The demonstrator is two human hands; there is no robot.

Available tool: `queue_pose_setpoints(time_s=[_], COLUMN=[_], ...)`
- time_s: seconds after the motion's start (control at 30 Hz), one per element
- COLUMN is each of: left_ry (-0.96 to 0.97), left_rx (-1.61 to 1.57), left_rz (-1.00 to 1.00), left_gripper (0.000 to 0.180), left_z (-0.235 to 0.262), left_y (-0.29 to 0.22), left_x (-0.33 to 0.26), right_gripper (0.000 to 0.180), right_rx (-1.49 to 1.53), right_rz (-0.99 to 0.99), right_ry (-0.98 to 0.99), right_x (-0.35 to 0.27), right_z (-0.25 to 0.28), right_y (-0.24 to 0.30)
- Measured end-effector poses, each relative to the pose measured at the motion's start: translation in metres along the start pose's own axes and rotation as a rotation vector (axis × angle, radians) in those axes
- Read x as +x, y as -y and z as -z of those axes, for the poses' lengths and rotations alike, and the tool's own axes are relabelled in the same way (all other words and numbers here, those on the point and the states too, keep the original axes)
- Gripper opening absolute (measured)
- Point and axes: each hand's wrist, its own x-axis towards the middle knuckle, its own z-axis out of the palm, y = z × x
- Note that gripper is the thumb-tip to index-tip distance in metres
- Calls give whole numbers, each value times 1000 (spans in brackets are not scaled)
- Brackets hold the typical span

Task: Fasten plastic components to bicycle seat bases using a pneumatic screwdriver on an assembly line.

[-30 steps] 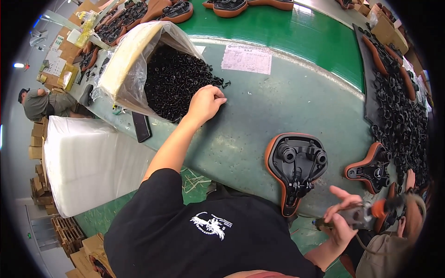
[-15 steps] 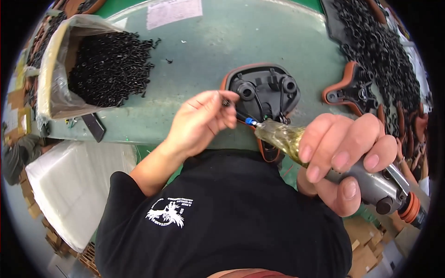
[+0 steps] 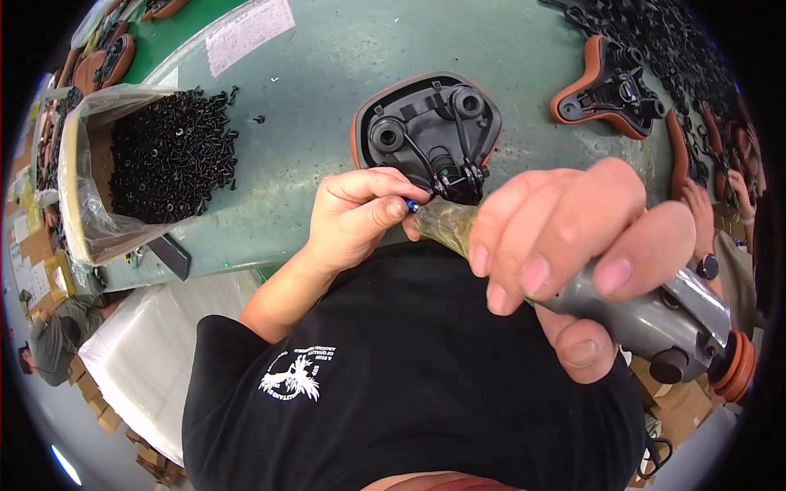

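Left fingers (image 3: 386, 214) and right fingers (image 3: 536, 233) clamp a driver (image 3: 643, 321) overlapping a saddle (image 3: 422, 135), near screws (image 3: 172, 157).

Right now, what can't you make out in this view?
All in the head view:
Left hand: whether it pinches anything; its own grip covers the spot.
Saddle: nose end, hidden behind the power tool and right hand.
Paper sheet: writing too small.
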Motion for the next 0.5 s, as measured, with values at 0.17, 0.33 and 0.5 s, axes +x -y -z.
queue_pose_setpoints(time_s=[0.17, 0.33, 0.5], left_ry=[-20, -503, -500], left_rx=[964, 1205, 908], left_rz=[-443, -385, -392], left_gripper=[40, 71, 40], left_z=[12, 40, 43], left_y=[-3, 36, 38], left_x=[20, 40, 50], right_gripper=[37, 39, 37], right_rx=[-16, -224, -223], right_rz=[62, 96, 16], right_ry=[-19, 89, 11], right_x=[-3, 8, 10], right_z=[4, 25, 14], right_y=[-6, -8, -22])
